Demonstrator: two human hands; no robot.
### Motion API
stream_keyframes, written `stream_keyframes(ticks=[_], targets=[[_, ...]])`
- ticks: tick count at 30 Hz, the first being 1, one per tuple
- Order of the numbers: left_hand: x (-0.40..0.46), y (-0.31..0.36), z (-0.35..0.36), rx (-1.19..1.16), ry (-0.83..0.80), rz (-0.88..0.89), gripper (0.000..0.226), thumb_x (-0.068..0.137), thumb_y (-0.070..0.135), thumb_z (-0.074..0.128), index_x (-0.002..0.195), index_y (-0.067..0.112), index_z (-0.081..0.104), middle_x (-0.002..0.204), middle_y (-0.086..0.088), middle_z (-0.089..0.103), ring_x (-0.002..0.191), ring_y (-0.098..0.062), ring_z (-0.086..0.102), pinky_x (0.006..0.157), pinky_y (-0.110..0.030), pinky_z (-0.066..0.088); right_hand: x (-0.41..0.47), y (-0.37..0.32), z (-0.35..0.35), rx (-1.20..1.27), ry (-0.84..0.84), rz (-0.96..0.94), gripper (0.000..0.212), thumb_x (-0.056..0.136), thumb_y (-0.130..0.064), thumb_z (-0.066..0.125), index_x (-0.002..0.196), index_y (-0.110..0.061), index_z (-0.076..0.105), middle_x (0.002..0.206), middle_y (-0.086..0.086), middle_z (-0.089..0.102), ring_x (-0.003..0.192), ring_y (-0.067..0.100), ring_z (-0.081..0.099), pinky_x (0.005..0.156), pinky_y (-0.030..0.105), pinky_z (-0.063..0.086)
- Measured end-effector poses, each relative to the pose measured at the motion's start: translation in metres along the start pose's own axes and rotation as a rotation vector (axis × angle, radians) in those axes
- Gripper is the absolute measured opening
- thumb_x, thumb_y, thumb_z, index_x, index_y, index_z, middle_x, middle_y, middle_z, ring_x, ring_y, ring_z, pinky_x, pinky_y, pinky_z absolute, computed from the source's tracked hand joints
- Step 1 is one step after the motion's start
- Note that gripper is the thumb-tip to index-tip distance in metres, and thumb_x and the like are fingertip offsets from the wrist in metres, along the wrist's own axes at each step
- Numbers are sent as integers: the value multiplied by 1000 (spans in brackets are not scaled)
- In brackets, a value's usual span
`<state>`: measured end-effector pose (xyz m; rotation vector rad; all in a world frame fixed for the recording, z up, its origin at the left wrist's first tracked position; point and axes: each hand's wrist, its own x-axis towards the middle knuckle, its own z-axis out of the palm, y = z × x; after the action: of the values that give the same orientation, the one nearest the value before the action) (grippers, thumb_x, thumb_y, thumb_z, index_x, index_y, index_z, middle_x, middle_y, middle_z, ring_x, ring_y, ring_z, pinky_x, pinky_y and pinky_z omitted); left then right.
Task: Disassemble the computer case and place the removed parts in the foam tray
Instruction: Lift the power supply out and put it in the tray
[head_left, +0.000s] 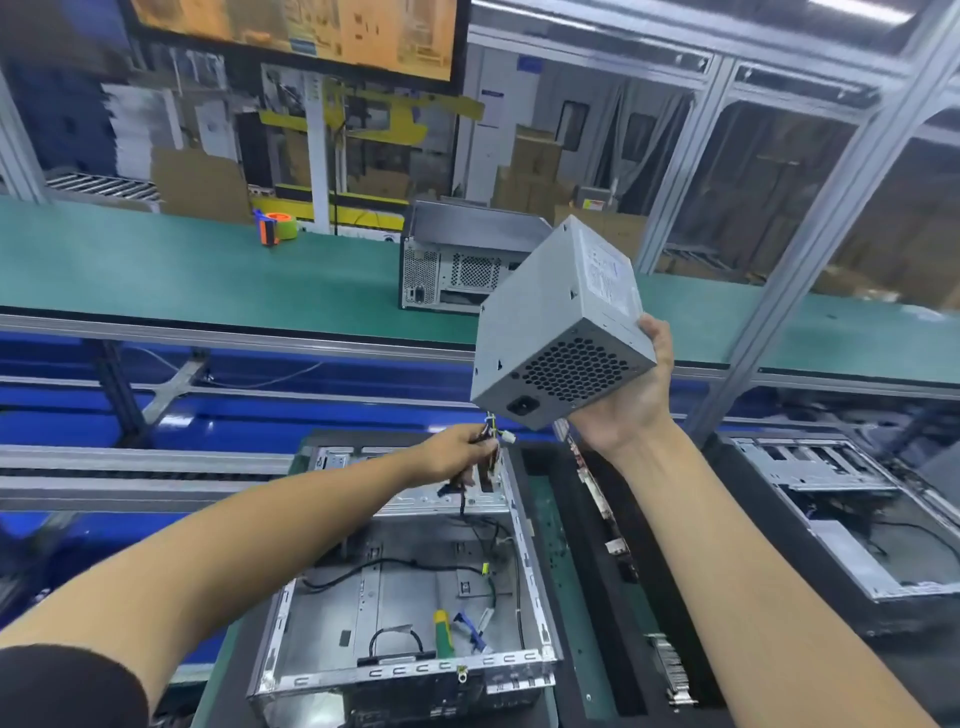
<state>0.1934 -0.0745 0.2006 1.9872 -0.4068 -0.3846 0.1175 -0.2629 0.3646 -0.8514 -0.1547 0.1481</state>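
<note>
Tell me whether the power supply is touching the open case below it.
Apart. The head view shows the power supply held up in the right hand, well above the open case.

Green conveyor belt (208, 270); aluminium framing (810, 249)

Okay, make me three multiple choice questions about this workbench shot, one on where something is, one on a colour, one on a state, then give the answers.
1. Where does the screwdriver lie?
A. inside the open computer case
B. on the green conveyor
C. in the foam tray

2. What colour is the tape dispenser on the green belt?
A. orange and green
B. purple
C. white

3. How is the power supply held?
A. resting in the case
B. lifted in the right hand
C. lying on the belt

Answers: 1 A, its green and yellow handle sits on the case floor. 2 A, those colours show. 3 B, it is up above the case while the left hand grips its cables.
</note>
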Motion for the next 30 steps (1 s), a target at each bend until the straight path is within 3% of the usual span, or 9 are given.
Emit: stream_keyframes(ticks=[3,5,8,11,13,16,20,25,30], targets=[[-7,-4,-11,-114,4,40,21,109,30,47,99,19,61,71,2,32,56,-11,38,62,-34,41,3,-2,2,25,-8,-16,46,90,-56,38,102,-19,63,97,4,61,86,22,54,73,36,39],[-7,1,-11,-148,28,65,15,108,34,48,103,21,55,70,6,32,57,-10,32,59,-30,34,4,-3,4,28,-4,-32,47,92,-56,35,102,-19,63,97,4,60,87,22,53,73,36,39],[-8,6,-6,-210,-23,58,22,107,35,51,103,26,71,65,14,37,56,-10,29,55,-26,31,7,-7,4,11,7,-42,47,92,-57,34,100,-20,62,97,3,60,88,22,52,75,36,38],[-15,-6,0,-384,-20,22,21,107,28,53,101,25,73,61,14,34,54,-9,27,50,-21,31,8,-10,0,27,19,-33,46,92,-58,33,97,-21,60,97,2,60,88,22,52,75,37,39],[-19,-16,-6,-350,45,-6,21,106,28,56,111,12,69,61,11,39,52,-9,33,51,-22,33,7,-5,-5,73,13,-26,46,93,-57,32,98,-20,59,99,3,59,90,22,53,76,38,40],[-24,-26,-23,-145,15,-9,19,99,30,68,101,13,59,66,10,58,57,-13,54,51,-25,40,6,4,-11,128,26,-16,47,94,-58,32,102,-19,58,102,4,59,93,24,53,79,39,41],[-35,-49,-25,-41,-45,-57,22,98,20,69,104,7,52,96,-5,69,84,-18,69,71,-22,54,7,10,-17,150,43,7,50,92,-62,32,101,-21,59,103,4,59,94,24,53,81,39,41],[-32,-52,-33,-106,95,-136,21,107,17,53,88,14,44,71,-2,45,60,-17,50,62,-30,45,10,16,-23,138,50,16,49,93,-60,31,100,-21,59,100,4,59,91,24,54,77,37,42],[-24,-18,-48,-589,33,-152,26,108,26,49,84,17,53,59,8,28,49,-9,22,44,-20,22,14,8,-28,71,85,-46,46,93,-56,35,108,-20,61,100,3,61,90,22,56,77,37,42]])
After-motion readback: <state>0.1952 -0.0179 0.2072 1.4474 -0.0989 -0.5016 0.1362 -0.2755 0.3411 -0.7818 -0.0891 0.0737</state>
